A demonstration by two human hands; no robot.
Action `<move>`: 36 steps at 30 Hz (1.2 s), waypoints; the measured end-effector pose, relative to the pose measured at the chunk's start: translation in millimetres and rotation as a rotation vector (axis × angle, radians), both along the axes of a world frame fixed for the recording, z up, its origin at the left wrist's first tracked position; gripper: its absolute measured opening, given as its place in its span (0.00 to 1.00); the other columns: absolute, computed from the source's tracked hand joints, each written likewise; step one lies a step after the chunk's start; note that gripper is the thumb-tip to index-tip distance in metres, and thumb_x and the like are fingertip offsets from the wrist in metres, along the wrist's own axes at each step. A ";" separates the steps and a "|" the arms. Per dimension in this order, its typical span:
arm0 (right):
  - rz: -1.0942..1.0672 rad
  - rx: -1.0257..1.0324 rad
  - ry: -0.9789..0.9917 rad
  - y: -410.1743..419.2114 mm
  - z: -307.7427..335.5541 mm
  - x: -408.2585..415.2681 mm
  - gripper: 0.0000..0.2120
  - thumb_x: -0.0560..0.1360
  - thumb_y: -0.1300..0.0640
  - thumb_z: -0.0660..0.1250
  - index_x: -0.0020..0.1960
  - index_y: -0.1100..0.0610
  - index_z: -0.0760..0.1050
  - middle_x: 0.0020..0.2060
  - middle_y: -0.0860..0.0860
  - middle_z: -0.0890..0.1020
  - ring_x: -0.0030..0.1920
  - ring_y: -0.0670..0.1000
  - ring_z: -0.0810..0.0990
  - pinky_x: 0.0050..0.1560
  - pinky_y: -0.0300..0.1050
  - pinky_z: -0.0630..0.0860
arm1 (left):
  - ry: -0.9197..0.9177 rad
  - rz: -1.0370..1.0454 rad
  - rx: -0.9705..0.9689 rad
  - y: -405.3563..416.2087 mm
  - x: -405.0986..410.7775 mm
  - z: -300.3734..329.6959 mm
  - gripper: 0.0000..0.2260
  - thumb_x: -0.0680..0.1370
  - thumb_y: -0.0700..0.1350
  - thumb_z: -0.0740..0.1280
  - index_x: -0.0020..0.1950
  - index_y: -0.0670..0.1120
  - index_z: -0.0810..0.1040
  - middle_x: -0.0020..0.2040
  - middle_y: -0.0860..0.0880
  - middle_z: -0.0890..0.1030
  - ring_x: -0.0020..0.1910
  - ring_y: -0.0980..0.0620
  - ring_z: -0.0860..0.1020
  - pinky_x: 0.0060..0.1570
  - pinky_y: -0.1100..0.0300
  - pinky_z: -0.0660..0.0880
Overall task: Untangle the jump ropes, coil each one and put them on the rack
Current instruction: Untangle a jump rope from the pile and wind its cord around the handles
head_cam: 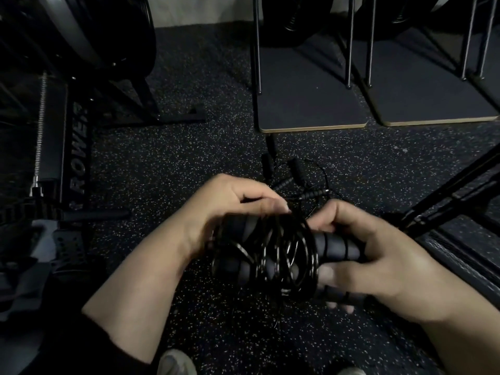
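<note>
My right hand (378, 255) is curled round the end of a pair of black foam-grip jump-rope handles (335, 249), thumb on top, fingers underneath. My left hand (230, 209) arches over the other end, fingertips pinching down on the thin black glossy cord (281, 253) looped many times round the handles. I judge this as the coiling step, nearly finished for this rope: a short tail hangs below the bundle. Next move calls for tucking that loose end so the wraps don't spring off. Beyond the hands, a tangle of black jump ropes with ribbed handles (292, 177) lies on the speckled black rubber floor (176, 158), still to be separated. Dark metal stands on flat boards (311, 109) sit further back; can't tell if that's the rack.
</note>
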State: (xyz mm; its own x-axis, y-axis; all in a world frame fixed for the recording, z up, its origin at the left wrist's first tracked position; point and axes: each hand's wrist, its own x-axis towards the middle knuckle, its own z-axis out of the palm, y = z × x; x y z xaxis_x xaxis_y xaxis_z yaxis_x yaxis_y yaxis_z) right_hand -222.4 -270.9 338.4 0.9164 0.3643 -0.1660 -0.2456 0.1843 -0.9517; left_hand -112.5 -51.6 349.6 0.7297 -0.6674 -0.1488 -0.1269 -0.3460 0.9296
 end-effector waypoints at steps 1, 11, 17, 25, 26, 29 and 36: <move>-0.046 0.059 -0.020 2.1 0.6 0.4 0.17 0.66 0.57 0.82 0.51 0.50 0.79 0.40 0.57 0.85 0.30 0.56 0.82 0.27 0.43 0.77 | 0.056 0.031 -0.047 -1.4 -3.3 -1.9 0.07 0.80 0.40 0.69 0.44 0.44 0.84 0.38 0.56 0.86 0.38 0.63 0.82 0.40 0.70 0.75; -0.734 0.105 -0.016 12.4 -1.0 15.7 0.15 0.68 0.59 0.73 0.53 0.57 0.73 0.38 0.57 0.81 0.30 0.57 0.77 0.27 0.46 0.72 | -0.037 0.094 0.260 -17.2 -12.2 -17.0 0.08 0.83 0.54 0.64 0.53 0.60 0.83 0.33 0.63 0.80 0.34 0.64 0.79 0.40 0.65 0.74; -0.751 -0.495 0.057 8.7 -6.7 15.5 0.26 0.71 0.54 0.78 0.65 0.44 0.73 0.43 0.47 0.85 0.39 0.49 0.85 0.37 0.46 0.82 | -0.232 0.008 0.427 -14.0 -14.4 -13.7 0.05 0.80 0.50 0.68 0.48 0.55 0.83 0.33 0.56 0.80 0.27 0.59 0.72 0.30 0.58 0.69; -0.180 -0.965 0.030 6.0 -2.2 12.9 0.28 0.75 0.53 0.77 0.70 0.34 0.73 0.36 0.42 0.85 0.28 0.40 0.79 0.27 0.34 0.73 | -0.541 -0.220 0.668 -5.6 -13.3 15.3 0.07 0.78 0.59 0.70 0.55 0.62 0.81 0.48 0.63 0.80 0.45 0.63 0.73 0.54 0.58 0.75; -0.093 -0.950 0.022 4.5 -1.7 12.4 0.28 0.75 0.53 0.77 0.69 0.34 0.74 0.37 0.41 0.86 0.30 0.41 0.81 0.32 0.38 0.78 | -0.531 -0.238 0.656 -3.1 -12.4 15.7 0.07 0.76 0.61 0.71 0.52 0.64 0.80 0.47 0.64 0.79 0.46 0.64 0.71 0.55 0.58 0.74; 0.111 -0.767 0.061 1.4 1.1 10.9 0.24 0.74 0.54 0.77 0.66 0.36 0.77 0.48 0.39 0.88 0.49 0.44 0.86 0.56 0.46 0.83 | -0.495 -0.282 0.609 3.4 -10.4 13.8 0.10 0.70 0.67 0.71 0.46 0.65 0.79 0.46 0.66 0.78 0.51 0.62 0.71 0.56 0.58 0.72; 0.117 -0.015 0.146 -4.6 6.0 1.4 0.26 0.64 0.48 0.84 0.62 0.44 0.83 0.45 0.57 0.88 0.32 0.52 0.84 0.28 0.40 0.78 | -0.041 -0.095 -0.064 10.8 -8.6 15.2 0.08 0.73 0.50 0.72 0.47 0.48 0.87 0.38 0.58 0.84 0.39 0.62 0.82 0.42 0.70 0.75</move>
